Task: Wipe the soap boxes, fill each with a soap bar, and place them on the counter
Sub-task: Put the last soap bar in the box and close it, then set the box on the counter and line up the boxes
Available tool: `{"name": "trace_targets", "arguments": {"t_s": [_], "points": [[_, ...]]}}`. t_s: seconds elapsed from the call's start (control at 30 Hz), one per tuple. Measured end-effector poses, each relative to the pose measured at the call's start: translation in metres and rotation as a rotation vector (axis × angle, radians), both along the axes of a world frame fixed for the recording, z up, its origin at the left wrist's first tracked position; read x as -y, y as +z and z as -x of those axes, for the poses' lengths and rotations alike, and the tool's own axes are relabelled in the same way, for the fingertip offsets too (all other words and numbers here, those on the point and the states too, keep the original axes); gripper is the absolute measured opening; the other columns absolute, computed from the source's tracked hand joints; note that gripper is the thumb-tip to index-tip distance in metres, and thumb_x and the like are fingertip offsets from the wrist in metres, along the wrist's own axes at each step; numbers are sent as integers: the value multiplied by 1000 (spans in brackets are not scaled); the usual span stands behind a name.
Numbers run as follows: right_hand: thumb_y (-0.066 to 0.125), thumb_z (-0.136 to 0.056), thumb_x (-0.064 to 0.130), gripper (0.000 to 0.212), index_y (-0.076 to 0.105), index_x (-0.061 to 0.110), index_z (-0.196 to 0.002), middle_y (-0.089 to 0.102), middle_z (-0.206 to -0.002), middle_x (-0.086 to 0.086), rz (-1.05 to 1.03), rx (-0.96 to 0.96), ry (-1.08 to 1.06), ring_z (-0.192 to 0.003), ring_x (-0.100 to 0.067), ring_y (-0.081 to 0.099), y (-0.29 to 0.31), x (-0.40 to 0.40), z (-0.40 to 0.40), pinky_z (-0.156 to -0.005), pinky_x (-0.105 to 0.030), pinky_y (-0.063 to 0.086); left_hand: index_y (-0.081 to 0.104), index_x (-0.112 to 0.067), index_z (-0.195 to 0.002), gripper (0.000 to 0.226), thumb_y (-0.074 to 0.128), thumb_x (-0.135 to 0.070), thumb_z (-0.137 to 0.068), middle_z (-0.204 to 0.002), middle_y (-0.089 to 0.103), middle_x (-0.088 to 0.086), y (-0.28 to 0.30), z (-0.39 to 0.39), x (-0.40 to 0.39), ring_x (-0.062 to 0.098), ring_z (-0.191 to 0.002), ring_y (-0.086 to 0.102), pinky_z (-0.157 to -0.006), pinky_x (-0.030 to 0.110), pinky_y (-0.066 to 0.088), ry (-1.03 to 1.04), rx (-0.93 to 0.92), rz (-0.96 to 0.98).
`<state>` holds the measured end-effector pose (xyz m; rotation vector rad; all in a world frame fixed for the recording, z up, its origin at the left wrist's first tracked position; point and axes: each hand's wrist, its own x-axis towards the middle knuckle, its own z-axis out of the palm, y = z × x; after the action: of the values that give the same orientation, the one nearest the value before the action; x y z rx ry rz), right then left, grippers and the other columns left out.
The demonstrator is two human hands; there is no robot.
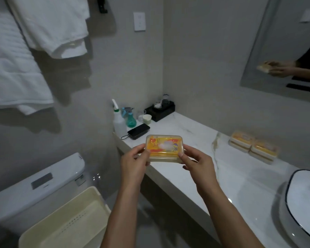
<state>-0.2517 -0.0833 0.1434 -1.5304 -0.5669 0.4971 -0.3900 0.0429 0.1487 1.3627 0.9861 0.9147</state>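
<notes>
Marble counter [170, 174] runs from the far corner toward us along the right wall, with a mirror [268, 56] above it and white towels [25, 42] hanging on the left. We look down on a toilet tank [34, 187] at lower left, and a cream perforated basket [64, 224] sits in front of it. A white basin with a dark rim [302, 203] rests on the counter at right.

In the far corner we see a black tray with glassware [160, 110], two spray bottles [125, 119], a small pale cup [147, 119] and a dark phone-like device with a cord [138, 131].

Near the wall, well apart from our hands, four closed soap boxes [254, 146] stand in two stacks of two, touching side by side.

We hold one more soap box [164, 148] in the air over the counter's front edge, lid on, with yellow and orange packaging showing through. Our left hand [134, 163] grips its left end, thumb on top. Our right hand [197, 167] grips its right end, thumb at the near corner.
</notes>
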Motion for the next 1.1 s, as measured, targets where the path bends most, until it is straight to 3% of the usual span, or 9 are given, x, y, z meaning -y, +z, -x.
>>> {"name": "trace_targets", "arguments": {"t_s": [0.1,0.2,0.5,0.67,0.77,0.83,0.93,1.0,1.1], "points": [[70,-91,32,33,71,28,-124,73,-114,9,11,14,-62,-96,-11,70,-3,34,-33,-72,-25,57,72,-28,-117,26,65,-25,-92,-104,72,-8,-1,-40,28,9,-81,70,-64,18,55,-58,-19,-30],[71,-91,30,34,71,26,-125,74,-114,8,23,22,-134,-97,-11,70,-6,68,-66,-73,-26,59,72,-26,-117,25,66,-24,-93,-108,71,-8,-3,-78,56,10,-89,70,-66,17,57,-121,-18,-46],[73,-90,22,31,72,29,-121,75,-110,9,48,19,-331,-96,-8,71,-21,157,-133,-86,-39,61,70,-33,-115,22,66,-34,-94,-107,69,-16,-15,-173,122,10,-100,66,-88,40,59,-356,-105,-123],[74,-89,21,33,72,28,-121,76,-108,6,84,0,-457,-99,-8,71,-31,189,-159,-92,-44,58,71,-30,-114,22,64,-35,-94,-109,71,-13,-21,-218,146,11,-100,67,-91,44,58,-493,-144,-163],[74,-89,20,35,71,23,-123,76,-110,3,110,-17,-529,-104,-12,71,-35,202,-179,-95,-46,56,72,-31,-108,17,66,-31,-92,-105,72,-15,-25,-250,154,9,-96,68,-88,38,58,-579,-168,-192],[75,-88,21,34,71,22,-122,76,-109,3,136,-18,-582,-104,-11,70,-36,206,-194,-96,-46,55,70,-39,-101,18,69,-27,-89,-103,71,-19,-26,-272,156,-1,-88,68,-78,25,56,-659,-182,-221],[74,-88,22,16,74,31,-101,76,-100,10,170,-17,-647,-99,-7,70,-37,206,-222,-94,-44,56,69,-40,-103,30,75,-19,-82,-96,70,-25,-30,-308,154,-7,-77,67,-66,14,48,-760,-217,-267],[72,-89,22,12,74,33,-93,76,-96,14,212,11,-664,-97,-5,70,-37,201,-244,-92,-43,57,69,-34,-108,34,77,-16,-80,-93,69,-26,-35,-335,147,-5,-74,68,-65,13,49,-794,-254,-309],[71,-91,20,12,75,30,-96,75,-95,14,284,51,-678,-95,-6,70,-41,189,-279,-91,-38,56,69,-25,-113,38,80,-14,-78,-98,70,-15,-44,-379,129,4,-76,69,-75,28,57,-834,-317,-361]]}}
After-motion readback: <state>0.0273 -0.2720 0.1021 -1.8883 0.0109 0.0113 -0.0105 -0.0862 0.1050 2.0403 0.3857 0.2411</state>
